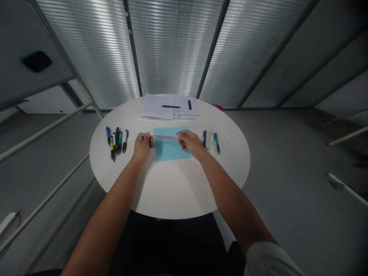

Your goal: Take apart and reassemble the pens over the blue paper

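A thin pink band point(165, 137) runs straight and nearly level between my two hands, over a light blue sheet of paper point(172, 150) on the round white table. Its left end is pinched in the fingers of my left hand point(143, 145). My right hand point(189, 142) closes thumb and fingers on the other end. Whether the band is stretchy cannot be made out. Left of my left hand lies a group of several pens point(117, 142), among them a yellow and black one. A black pen point(204, 138) and a green pen point(217, 143) lie just right of my right hand.
At the table's far side, a stack of white papers point(155, 107) carries a black pen point(171, 106). The round white table point(172, 191) stands before a ribbed translucent wall. Pale metal rails point(46, 132) run along the left. Something red point(218, 107) shows behind the table's far right edge.
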`<state>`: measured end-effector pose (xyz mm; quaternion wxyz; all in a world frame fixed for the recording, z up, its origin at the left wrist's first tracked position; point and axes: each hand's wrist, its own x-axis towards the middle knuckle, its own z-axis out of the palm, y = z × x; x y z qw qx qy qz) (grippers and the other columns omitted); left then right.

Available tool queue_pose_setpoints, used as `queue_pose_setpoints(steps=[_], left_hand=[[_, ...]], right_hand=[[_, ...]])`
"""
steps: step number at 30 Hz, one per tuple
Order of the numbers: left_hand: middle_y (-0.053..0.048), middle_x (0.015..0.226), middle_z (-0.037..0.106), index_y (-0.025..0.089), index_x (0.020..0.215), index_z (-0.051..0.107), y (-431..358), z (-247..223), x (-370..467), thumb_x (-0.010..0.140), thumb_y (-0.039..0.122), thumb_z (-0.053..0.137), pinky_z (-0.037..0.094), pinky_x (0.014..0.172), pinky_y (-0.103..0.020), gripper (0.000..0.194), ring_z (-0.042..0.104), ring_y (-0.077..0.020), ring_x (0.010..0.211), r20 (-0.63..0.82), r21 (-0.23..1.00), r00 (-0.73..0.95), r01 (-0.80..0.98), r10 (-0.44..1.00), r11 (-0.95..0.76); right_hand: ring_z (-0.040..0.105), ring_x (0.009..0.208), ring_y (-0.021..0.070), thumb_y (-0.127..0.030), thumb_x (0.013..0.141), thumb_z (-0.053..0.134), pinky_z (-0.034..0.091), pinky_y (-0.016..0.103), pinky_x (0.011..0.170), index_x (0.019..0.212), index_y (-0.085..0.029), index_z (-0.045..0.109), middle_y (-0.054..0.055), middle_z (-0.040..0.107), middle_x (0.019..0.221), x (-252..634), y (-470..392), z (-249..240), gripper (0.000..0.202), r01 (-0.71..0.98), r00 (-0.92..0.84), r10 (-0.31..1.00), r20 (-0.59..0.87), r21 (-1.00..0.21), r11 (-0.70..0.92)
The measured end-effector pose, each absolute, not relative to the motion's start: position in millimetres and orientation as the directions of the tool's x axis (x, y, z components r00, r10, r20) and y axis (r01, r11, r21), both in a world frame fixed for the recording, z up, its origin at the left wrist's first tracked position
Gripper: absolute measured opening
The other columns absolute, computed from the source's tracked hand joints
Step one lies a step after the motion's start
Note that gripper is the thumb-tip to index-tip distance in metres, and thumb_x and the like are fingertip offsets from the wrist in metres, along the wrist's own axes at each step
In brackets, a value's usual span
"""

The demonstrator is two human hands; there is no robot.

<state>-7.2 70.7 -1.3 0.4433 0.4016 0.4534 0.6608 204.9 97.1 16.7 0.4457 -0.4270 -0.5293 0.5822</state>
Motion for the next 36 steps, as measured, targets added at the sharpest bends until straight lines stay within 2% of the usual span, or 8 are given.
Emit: queue_pose_setpoints(steps=[5, 12, 15, 17, 20, 25, 31, 36], left_hand=[[0.002, 0.065, 0.057, 0.019, 0.075, 0.047, 73, -3, -11, 0.089, 0.038, 0.056, 0.044, 0.048, -0.020, 0.025, 0.051, -0.0081, 0.051, 0.107, 0.961, -0.331, -0.206, 0.937, -0.183], [-0.003, 0.076, 0.067, 0.019, 0.079, 0.050, 75, -4, -12, 0.090, 0.028, 0.050, 0.048, 0.052, -0.024, 0.014, 0.057, -0.0096, 0.055, 0.020, 0.978, -0.394, -0.184, 0.919, -0.100], [-0.003, 0.077, 0.068, 0.019, 0.079, 0.050, 76, -6, -14, 0.089, 0.028, 0.050, 0.047, 0.051, -0.024, 0.014, 0.057, -0.0098, 0.052, 0.005, 0.989, -0.420, -0.130, 0.907, -0.065], [-0.003, 0.075, 0.067, 0.020, 0.078, 0.050, 76, -7, -15, 0.088, 0.030, 0.050, 0.044, 0.049, -0.024, 0.015, 0.055, -0.0104, 0.049, 0.033, 0.998, -0.431, -0.035, 0.902, -0.054], [-0.003, 0.072, 0.066, 0.020, 0.077, 0.054, 72, -7, -18, 0.088, 0.032, 0.052, 0.042, 0.054, -0.025, 0.016, 0.056, -0.0125, 0.055, 0.177, 0.972, -0.432, 0.218, 0.884, -0.088], [-0.003, 0.076, 0.067, 0.021, 0.082, 0.064, 64, -3, -17, 0.085, 0.031, 0.056, 0.044, 0.070, -0.028, 0.012, 0.058, -0.0173, 0.071, 0.373, 0.834, -0.295, 0.523, 0.880, -0.178], [-0.006, 0.092, 0.071, 0.025, 0.085, 0.071, 63, -6, -9, 0.080, 0.021, 0.060, 0.041, 0.087, -0.037, 0.013, 0.058, -0.0250, 0.090, 0.367, 0.627, 0.045, 0.726, 0.929, -0.283], [-0.010, 0.106, 0.067, 0.024, 0.095, 0.072, 63, -8, -11, 0.081, 0.019, 0.061, 0.038, 0.090, -0.045, 0.018, 0.053, -0.0321, 0.104, 0.359, 0.540, 0.018, 0.812, 0.933, -0.223]], right_hand=[[0.052, 0.052, 0.0075, -0.041, 0.065, 0.075, 0.039, 0.020, 0.040, 0.085, -0.021, 0.058, -0.005, 0.057, 0.073, 216, 105, 19, 0.033, -0.222, -0.069, 0.995, 0.065, -0.974, 0.048], [0.055, 0.066, 0.0086, -0.043, 0.071, 0.070, 0.047, 0.019, 0.049, 0.087, -0.021, 0.061, -0.003, 0.056, 0.079, 227, 112, 24, 0.028, -0.177, 0.256, 0.942, 0.217, -0.948, 0.266], [0.055, 0.066, 0.0085, -0.046, 0.073, 0.068, 0.048, 0.018, 0.049, 0.087, -0.021, 0.059, -0.003, 0.056, 0.078, 232, 113, 26, 0.030, -0.144, 0.323, 0.913, 0.249, -0.941, 0.307], [0.055, 0.066, 0.0085, -0.048, 0.075, 0.067, 0.049, 0.018, 0.050, 0.087, -0.021, 0.058, -0.003, 0.056, 0.077, 234, 113, 27, 0.031, -0.110, 0.338, 0.908, 0.248, -0.948, 0.300], [0.055, 0.068, 0.0087, -0.050, 0.079, 0.064, 0.051, 0.017, 0.052, 0.089, -0.022, 0.056, -0.002, 0.056, 0.077, 235, 112, 27, 0.030, -0.029, 0.339, 0.903, 0.264, -0.957, 0.290], [0.057, 0.076, 0.0123, -0.053, 0.087, 0.053, 0.054, 0.021, 0.059, 0.096, -0.025, 0.053, 0.001, 0.056, 0.086, 235, 106, 29, 0.030, 0.150, 0.282, 0.858, 0.430, -0.903, 0.403], [0.058, 0.084, 0.0148, -0.050, 0.090, 0.050, 0.057, 0.027, 0.067, 0.098, -0.025, 0.055, 0.004, 0.055, 0.100, 229, 102, 25, 0.027, 0.293, 0.139, 0.814, 0.564, -0.809, 0.510], [0.057, 0.087, 0.0159, -0.045, 0.092, 0.050, 0.055, 0.029, 0.070, 0.097, -0.024, 0.059, 0.005, 0.054, 0.101, 227, 97, 28, 0.023, 0.386, 0.092, 0.796, 0.598, -0.758, 0.525]])
